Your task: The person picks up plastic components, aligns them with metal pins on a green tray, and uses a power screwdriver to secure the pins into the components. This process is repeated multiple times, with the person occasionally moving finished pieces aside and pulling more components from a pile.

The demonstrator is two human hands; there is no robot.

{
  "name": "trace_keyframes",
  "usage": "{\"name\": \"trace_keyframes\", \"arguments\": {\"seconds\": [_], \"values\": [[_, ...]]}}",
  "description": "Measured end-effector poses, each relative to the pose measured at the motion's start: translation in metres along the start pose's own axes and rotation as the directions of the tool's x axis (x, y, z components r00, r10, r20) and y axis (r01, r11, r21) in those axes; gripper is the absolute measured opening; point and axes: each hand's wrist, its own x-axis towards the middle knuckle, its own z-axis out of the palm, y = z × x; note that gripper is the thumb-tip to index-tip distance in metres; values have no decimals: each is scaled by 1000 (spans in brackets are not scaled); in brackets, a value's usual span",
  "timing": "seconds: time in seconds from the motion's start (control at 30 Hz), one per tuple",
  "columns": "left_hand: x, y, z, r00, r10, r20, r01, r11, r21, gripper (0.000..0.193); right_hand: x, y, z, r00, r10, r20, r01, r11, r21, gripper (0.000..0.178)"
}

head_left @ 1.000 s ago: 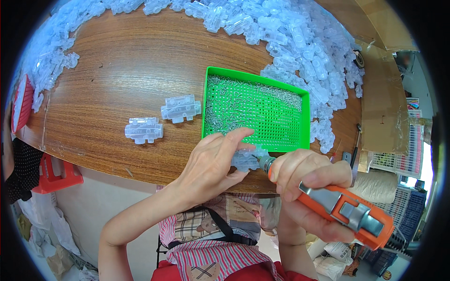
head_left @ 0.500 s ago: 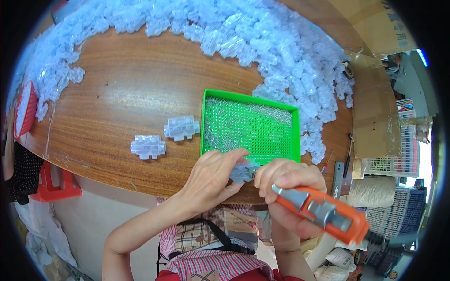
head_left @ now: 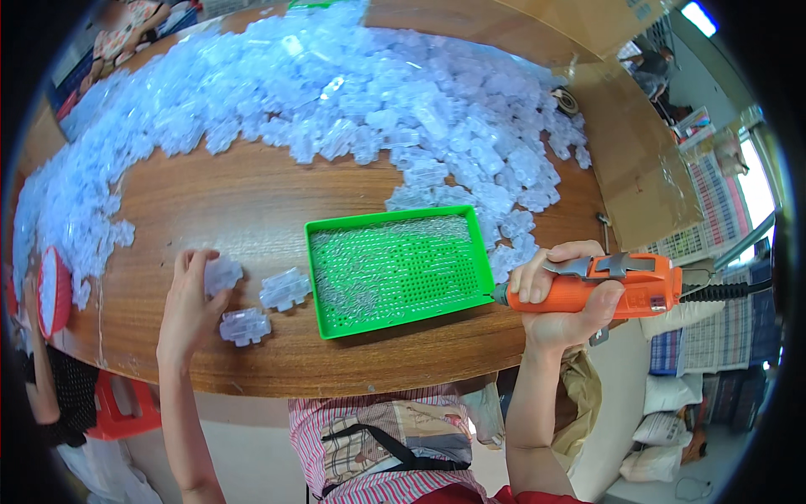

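Observation:
At the left, my left hand (head_left: 185, 309) has its thumb and fingers closed around a clear plastic part (head_left: 223, 274) at the tabletop. Two similar clear parts lie close by, one plastic part (head_left: 285, 289) to its right and another plastic part (head_left: 245, 327) nearer me. My right hand (head_left: 552, 326) grips an orange electric screwdriver (head_left: 653, 291), held level with its tip pointing left beside the tray's right edge. Between my hands sits a green perforated tray (head_left: 406, 319) with many small metal screws (head_left: 346, 296) spread over its bottom.
A large heap of clear plastic parts (head_left: 336, 92) curves along the table's far side. Cardboard (head_left: 646, 160) borders the right, and a tape roll (head_left: 565, 102) rests near it. A red basin (head_left: 54, 294) stands at the left edge. Other people are partly visible at the left.
My left hand has moved left with the plastic part, setting it beside the other two. The screwdriver has come away from the part and swung up to the right. The view has shifted.

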Motion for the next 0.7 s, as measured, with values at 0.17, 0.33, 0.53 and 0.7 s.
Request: {"name": "trace_keyframes", "arguments": {"seconds": [0.17,0.33,0.53,0.7], "values": [[26,74,24,963,268,-3,-260,939,223,50,3,-11,-23,993,-28,-112,28,1000,-5,71],[71,196,116,737,676,12,-671,734,-104,28,3,-14,-31,987,-64,-146,59,997,-39,72],[85,278,201,606,769,201,-783,622,-19,65,2,-41,-59,983,-110,-145,102,993,-62,74],[65,291,225,690,712,128,-717,649,254,69,-2,-29,-66,981,-72,-178,70,997,-16,71]]}}
